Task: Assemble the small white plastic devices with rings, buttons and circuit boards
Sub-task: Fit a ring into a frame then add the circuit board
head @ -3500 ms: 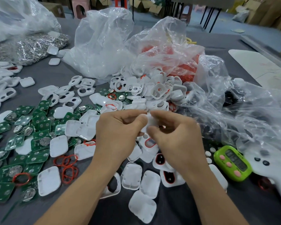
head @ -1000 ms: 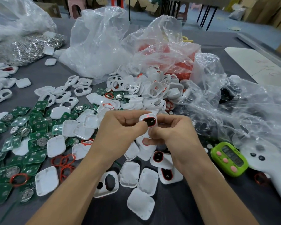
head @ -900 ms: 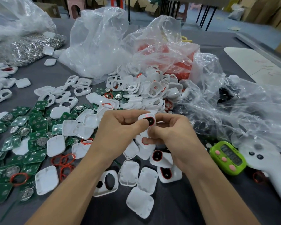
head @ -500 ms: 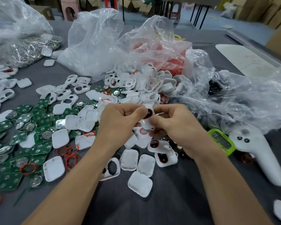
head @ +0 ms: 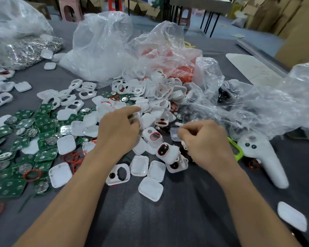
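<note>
L hand (head: pixel 118 133), R hand (head: pixel 208 146) above glossy rounded-sq shells (head: pixel 139 165), green PCBs (head: pixel 45 155).

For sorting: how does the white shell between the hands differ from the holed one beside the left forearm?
The farther shell has a red ring round its large opening; the nearer shell has none. The farther lies tilted on other parts, the nearer flat on the table. Both are white with two openings.

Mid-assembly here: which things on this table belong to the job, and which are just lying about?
Job:
white shells
white back covers
green circuit boards
red rings
shells with rings fitted

Lying about:
green timer
white handheld device
white sheet, far right
</note>
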Available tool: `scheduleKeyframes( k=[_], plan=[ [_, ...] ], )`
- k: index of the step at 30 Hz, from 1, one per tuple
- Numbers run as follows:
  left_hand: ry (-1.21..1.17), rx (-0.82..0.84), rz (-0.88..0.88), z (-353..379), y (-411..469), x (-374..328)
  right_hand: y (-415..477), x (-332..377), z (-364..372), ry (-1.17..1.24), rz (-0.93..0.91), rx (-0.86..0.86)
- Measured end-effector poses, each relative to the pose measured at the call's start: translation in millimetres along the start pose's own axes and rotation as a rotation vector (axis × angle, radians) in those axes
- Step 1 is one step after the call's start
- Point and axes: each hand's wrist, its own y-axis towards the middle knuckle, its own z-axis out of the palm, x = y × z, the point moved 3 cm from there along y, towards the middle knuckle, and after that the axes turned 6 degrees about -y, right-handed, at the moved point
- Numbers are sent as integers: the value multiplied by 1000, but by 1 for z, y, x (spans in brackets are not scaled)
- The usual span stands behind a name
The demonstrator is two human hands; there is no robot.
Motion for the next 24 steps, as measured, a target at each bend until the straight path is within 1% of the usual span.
scheduleKeyframes(
  k=[1,3,6,9,11,13,15,16,18,20,22,24],
  plan=[
    [32,29,9,2,1,2,9,6,2,-18,-11,-18],
    [57,82,19,5,4,6,29,20,11,-69,-48,15],
    [79,140,46,6,10,15,55,42,30,-159,-120,146],
    [104,109,84,6,11,20,71,57,44,-332,-205,265],
    [106,32,110,4,11,20,79,62,47,-396,-227,258],
    [48,-29,80,1,12,22,86,65,46,-473,-216,199],
    [-48,-43,34,-1,14,24,92,70,44,-541,-211,113],
    [-76,-41,16,-2,15,25,95,73,43,-523,-215,59],
    [-121,-37,4,-1,15,24,103,81,43,-383,-209,-7],
    [-193,-66,16,-3,14,20,111,92,52,-241,-218,19],
    [-257,-168,39,-10,13,14,120,104,66,-153,-234,104],
    [-246,-350,68,-24,10,14,125,114,80,-130,-262,180]
  ],
)
